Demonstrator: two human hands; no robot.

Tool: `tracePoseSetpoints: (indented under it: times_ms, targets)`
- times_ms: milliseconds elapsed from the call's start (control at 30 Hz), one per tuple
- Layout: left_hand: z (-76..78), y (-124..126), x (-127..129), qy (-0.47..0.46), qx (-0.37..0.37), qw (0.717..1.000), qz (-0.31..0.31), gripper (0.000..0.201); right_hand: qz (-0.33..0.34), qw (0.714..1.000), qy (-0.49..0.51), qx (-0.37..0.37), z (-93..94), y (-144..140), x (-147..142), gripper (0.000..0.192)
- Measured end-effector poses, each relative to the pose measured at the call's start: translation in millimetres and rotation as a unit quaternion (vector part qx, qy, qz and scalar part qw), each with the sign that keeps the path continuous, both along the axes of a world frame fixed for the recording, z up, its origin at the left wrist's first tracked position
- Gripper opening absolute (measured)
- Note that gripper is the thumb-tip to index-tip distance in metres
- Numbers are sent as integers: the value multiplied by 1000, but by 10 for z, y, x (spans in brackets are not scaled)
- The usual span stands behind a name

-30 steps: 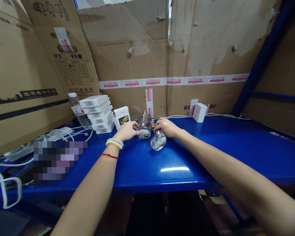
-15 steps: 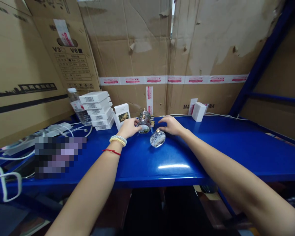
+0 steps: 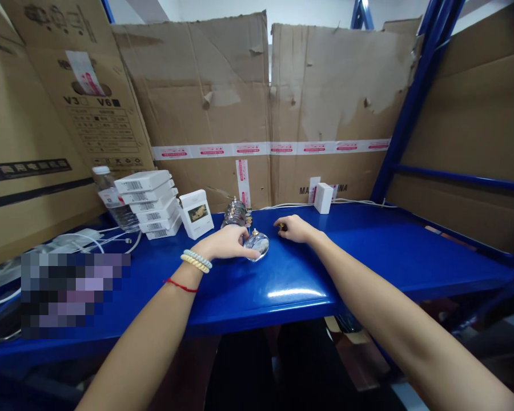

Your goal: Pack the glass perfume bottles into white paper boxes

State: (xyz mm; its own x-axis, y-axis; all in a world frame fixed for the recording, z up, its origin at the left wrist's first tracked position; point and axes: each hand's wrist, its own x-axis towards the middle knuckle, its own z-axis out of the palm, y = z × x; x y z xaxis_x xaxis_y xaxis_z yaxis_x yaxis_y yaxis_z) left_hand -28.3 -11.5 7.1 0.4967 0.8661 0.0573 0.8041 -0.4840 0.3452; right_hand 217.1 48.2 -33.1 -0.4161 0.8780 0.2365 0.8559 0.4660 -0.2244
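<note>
Landmark: the round glass bottle (image 3: pixel 257 246) lying on the blue shelf (image 3: pixel 368 251). Far to its left, a plastic water bottle (image 3: pixel 111 200) stands behind a stack of white boxes (image 3: pixel 148 202); nearer, still left, one white box (image 3: pixel 196 213) stands upright. The left hand (image 3: pixel 225 242) touches the bottle's left side, fingers curled loosely around it. Just behind the bottle stands a second glass bottle (image 3: pixel 235 214). To its right, the right hand (image 3: pixel 294 228) rests on the shelf, fingertips pinching a small dark object (image 3: pixel 281 228).

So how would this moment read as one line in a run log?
left hand: on round glass bottle | right hand: pinching small gold cap | second bottle: upright behind | surface: blue shelf
</note>
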Motion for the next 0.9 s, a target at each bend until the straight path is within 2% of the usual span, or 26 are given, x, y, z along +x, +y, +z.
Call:
tracePoseSetpoints:
  times_ms: [133, 200, 333, 433, 567, 633, 700, 833, 900]
  targets:
    - [-101, 61, 105, 20, 49, 998, -29, 41, -61, 998, 27, -12, -53, 71, 235, 38]
    - [-118, 103, 174, 21, 62, 998, -18, 37, -75, 996, 32, -28, -44, 87, 323, 37]
    - [-82, 221, 358, 78, 89, 993, -3, 36, -84, 994, 31, -69, 22, 49, 397, 39]
    - [-60, 313, 477, 97, 73, 993, -4, 37, -79, 992, 53, -83, 53, 7, 397, 39]
    - [-149, 367, 516, 8, 54, 999, 1, 46, -49, 983, 156, -88, 43, 31, 416, 36]
    - [-229, 361, 490, -59, 28, 998, 11, 57, -38, 966, 243, -75, 30, 76, 462, 33]
    - [-298, 343, 458, -108, -2, 994, 8, 62, -63, 947, 313, -41, 17, 121, 534, 32]
    - [-361, 306, 433, -133, 5, 991, 0, 41, -176, 940, 293, 8, -2, 158, 661, 32]
    - [-363, 296, 444, -123, 22, 992, -2, 34, -165, 945, 281, 0, -1, 144, 661, 33]
